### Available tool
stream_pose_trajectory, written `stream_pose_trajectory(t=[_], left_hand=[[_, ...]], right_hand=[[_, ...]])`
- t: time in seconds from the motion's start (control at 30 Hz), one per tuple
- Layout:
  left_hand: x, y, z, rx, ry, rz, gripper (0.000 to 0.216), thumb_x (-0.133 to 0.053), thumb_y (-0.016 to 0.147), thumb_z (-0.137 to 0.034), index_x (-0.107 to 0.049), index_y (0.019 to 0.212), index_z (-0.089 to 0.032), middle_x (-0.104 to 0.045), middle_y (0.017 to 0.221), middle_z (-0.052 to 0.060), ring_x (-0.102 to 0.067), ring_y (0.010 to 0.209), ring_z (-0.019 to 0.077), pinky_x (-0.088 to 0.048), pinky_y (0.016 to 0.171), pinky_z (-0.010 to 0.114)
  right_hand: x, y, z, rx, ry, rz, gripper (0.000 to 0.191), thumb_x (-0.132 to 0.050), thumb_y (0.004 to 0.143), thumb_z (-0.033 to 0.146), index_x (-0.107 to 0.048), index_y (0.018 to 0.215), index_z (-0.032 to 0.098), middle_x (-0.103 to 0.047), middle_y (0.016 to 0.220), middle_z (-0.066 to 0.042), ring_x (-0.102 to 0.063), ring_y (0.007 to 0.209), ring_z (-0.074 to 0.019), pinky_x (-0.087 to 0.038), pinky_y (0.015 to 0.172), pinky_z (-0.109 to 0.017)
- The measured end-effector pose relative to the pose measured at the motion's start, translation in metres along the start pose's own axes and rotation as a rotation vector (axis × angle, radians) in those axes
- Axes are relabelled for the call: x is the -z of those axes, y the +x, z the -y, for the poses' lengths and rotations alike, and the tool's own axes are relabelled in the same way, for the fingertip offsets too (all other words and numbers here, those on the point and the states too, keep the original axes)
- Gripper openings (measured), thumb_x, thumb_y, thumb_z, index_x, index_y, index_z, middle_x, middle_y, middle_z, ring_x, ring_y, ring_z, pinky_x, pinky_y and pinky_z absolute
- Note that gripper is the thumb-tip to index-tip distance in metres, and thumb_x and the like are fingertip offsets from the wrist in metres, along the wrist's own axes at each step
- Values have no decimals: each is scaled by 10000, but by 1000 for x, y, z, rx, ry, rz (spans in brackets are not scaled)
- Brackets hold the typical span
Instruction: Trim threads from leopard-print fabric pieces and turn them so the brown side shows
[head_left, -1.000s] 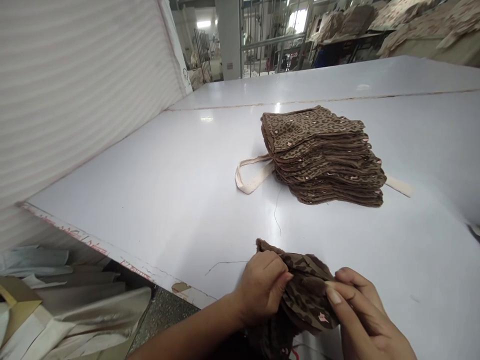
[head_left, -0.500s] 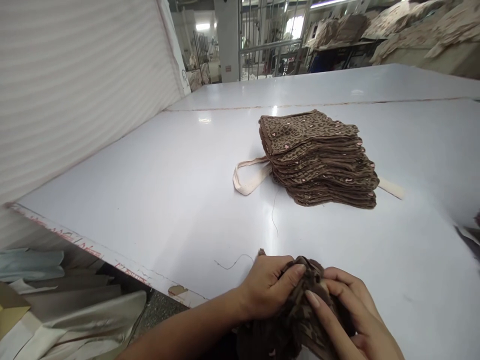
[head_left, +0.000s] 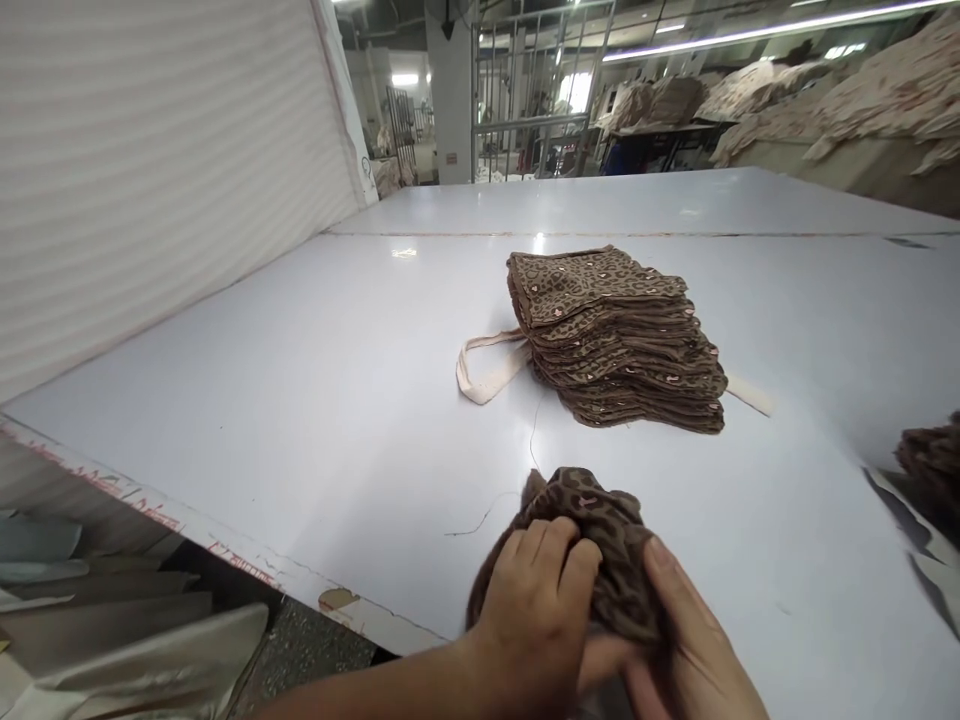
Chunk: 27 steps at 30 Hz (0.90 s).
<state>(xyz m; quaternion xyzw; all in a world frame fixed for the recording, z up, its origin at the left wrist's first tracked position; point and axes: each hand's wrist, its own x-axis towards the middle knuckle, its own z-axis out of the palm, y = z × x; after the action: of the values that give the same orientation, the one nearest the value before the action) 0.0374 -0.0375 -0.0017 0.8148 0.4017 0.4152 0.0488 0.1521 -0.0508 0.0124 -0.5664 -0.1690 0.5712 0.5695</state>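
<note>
Currently, left hand [head_left: 536, 610]: curled tightly, gripping bunched leopard-print cloth [head_left: 621, 560].
Right hand [head_left: 697, 640]: gripping its right side.
Cloth: near the worktop's [head_left: 337, 400] front edge.
Leopard-print stack [head_left: 615, 345]: farther from that edge.

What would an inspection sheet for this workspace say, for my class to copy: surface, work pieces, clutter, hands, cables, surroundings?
Surface: glossy white table, near edge chipped.
Work pieces: leopard-print fabric, bunched; stack of similar print beyond, cream strip showing on both sides.
Clutter: loose threads; dark brown bundle at the right edge.
Hands: left hand grips the fabric; right hand holds its right side.
Cables: nothing seen.
Surroundings: white ribbed material left; metal bars behind; heaped cloth right.
</note>
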Motion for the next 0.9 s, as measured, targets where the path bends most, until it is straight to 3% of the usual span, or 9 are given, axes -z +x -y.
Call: stream_pose_trajectory(t=[0.2,0.3,0.4,0.47,0.53,0.6,0.7,0.8,0.9], left_hand=[[-19,-12,31,-274,229,205,101,-411,781,-170,-462,695,-176,-498,655,18,-425,642,164,-285,592,321],[-16,-26,49,-358,245,303,106,-406,794,-153,-455,704,-178,-485,650,4,-419,642,148,-287,611,312],[4,-22,55,-164,113,436,52,-448,798,-184,-468,750,-181,-534,743,17,-458,726,159,-339,667,304],[20,-9,52,60,-171,528,93,-505,801,-262,-482,856,-190,-560,863,23,-487,803,158,-385,709,282],[30,7,46,287,-417,501,225,-496,827,-342,-467,998,-198,-561,943,29,-502,833,147,-412,727,262],[29,19,38,409,-433,394,252,-477,841,-406,-484,976,-194,-559,911,26,-496,819,147,-408,724,264],[10,25,29,346,-409,334,300,-430,863,-418,-454,683,-180,-490,675,-13,-439,663,117,-364,631,242],[-7,21,26,247,-406,230,362,-369,885,-363,-340,574,-180,-381,565,-34,-353,561,97,-311,565,240],[-17,14,33,228,-419,244,398,-365,883,-379,-304,544,-179,-335,525,-44,-318,515,84,-282,532,238]], right_hand=[[17,2,8,-18,93,-59,555,-789,543,388,-622,1049,232,-633,1149,-23,-568,1087,-221,-559,726,-192],[25,8,10,-146,127,-92,520,-791,554,376,-650,1036,237,-618,1179,-6,-480,1194,-194,-531,747,-136],[26,12,3,-217,148,-25,486,-769,596,387,-656,1035,210,-628,1161,-30,-485,1188,-200,-533,742,-142],[25,11,-1,-191,124,36,518,-759,618,386,-626,1089,215,-643,1123,-43,-546,1114,-226,-552,726,-193],[25,7,-4,-166,71,120,545,-742,639,399,-592,1137,234,-641,1111,-54,-596,1027,-245,-562,703,-245],[27,5,-6,-113,-31,216,507,-688,681,451,-595,1132,240,-608,1158,-71,-605,992,-258,-561,689,-280],[32,7,-6,226,-407,197,392,-599,729,511,-640,1008,239,-543,1194,-80,-556,1023,-260,-547,600,-256],[35,9,-2,741,-932,79,243,-618,720,465,-631,832,249,-553,969,-78,-520,893,-239,-489,489,-247],[32,0,5,1105,-1091,210,75,-579,786,311,-582,805,239,-508,805,-59,-476,750,-200,-466,558,-288]])
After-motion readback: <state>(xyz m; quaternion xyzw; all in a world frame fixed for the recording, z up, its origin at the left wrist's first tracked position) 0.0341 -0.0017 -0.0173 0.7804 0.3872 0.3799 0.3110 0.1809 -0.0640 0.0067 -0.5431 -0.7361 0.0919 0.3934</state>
